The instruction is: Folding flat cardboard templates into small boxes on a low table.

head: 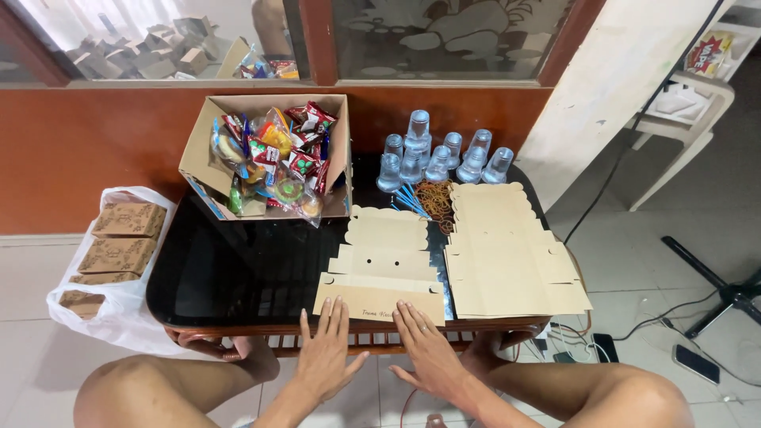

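Both the left hand (323,357) and the right hand (428,349) lie flat with fingers spread, grasping nothing, their fingertips touching the near edge of a single unfolded cardboard box blank (382,265) at the 6 o'clock edge of the dark glass table (238,269); no panel is folded up yet. A stack of further flat blanks (507,254) waits just beside it at 3 o'clock, while the open carton of wrapped snacks (269,154) at 11 o'clock and the sealed water cups (444,158) at 1 o'clock stand untouched. Folded brown boxes (119,246) sit in a white bag (119,317) on the floor at 9 o'clock, suggesting part of the work is done.
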